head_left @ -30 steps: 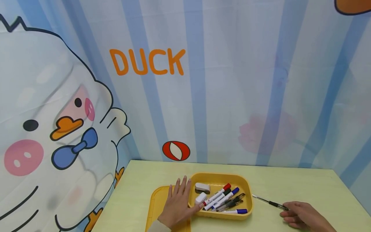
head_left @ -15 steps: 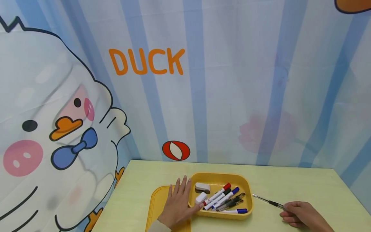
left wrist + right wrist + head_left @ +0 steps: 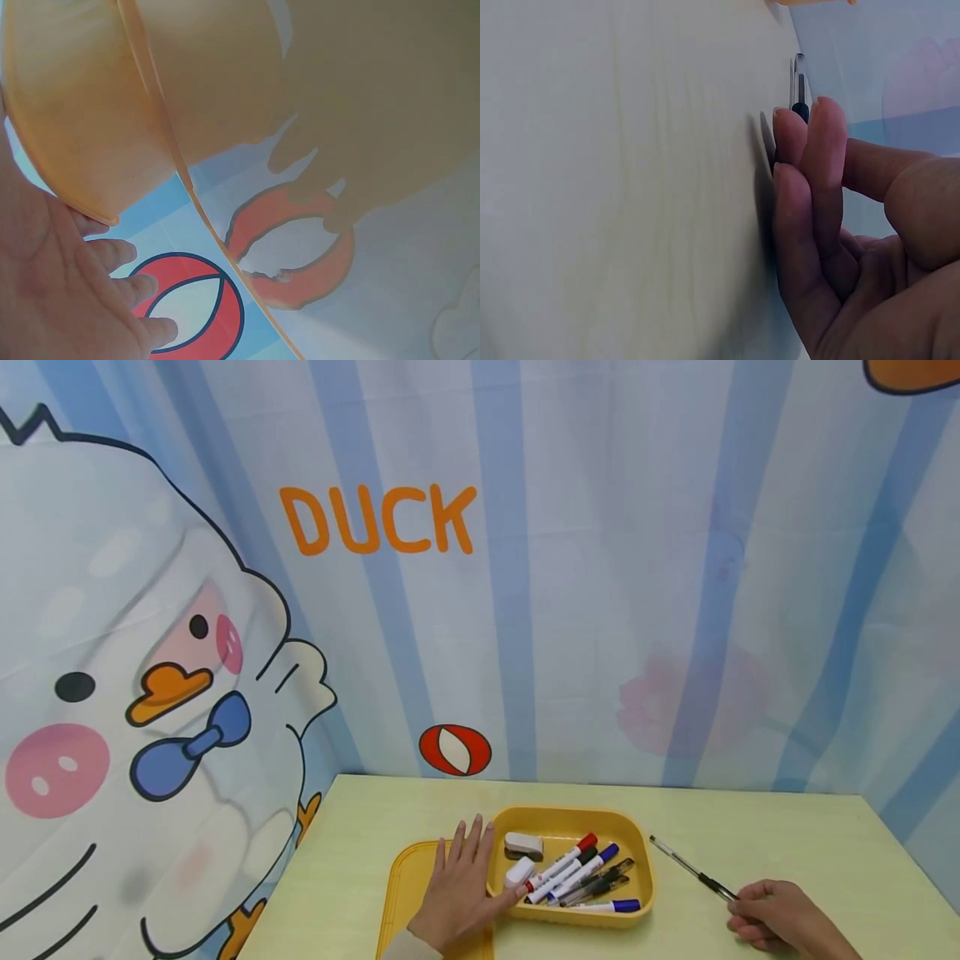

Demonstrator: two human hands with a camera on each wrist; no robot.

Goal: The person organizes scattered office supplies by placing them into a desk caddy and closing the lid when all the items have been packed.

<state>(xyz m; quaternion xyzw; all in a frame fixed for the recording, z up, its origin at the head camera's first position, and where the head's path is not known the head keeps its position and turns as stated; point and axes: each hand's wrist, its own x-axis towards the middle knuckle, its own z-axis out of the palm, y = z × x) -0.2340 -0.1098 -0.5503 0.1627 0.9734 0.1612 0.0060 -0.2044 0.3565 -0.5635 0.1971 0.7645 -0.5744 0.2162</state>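
On the table's right side my right hand point(image 3: 780, 914) pinches a pen point(image 3: 678, 862) with a clear barrel and a black grip. The pen's free end points left and away, towards the yellow tray point(image 3: 570, 921). In the right wrist view the same pen point(image 3: 800, 82) sticks out beyond the fingertips of my right hand point(image 3: 832, 217). With fingers spread, my left hand point(image 3: 461, 889) lies over a flat yellow lid point(image 3: 408, 881), its thumb at the tray's near left edge. The left wrist view shows the palm of my left hand point(image 3: 82, 285) beside yellow plastic.
Inside the tray are a white stapler point(image 3: 523, 843), a white eraser point(image 3: 519, 872), several markers point(image 3: 562, 864) with red, black and blue caps, and black pens point(image 3: 600, 885). A pale table point(image 3: 697, 814) bears everything. A curtain point(image 3: 577, 593) with a printed duck hangs behind.
The pen's free end has swung away from me and up a little, while my right hand stays nearly in place. My left hand, the tray and its contents have not moved.
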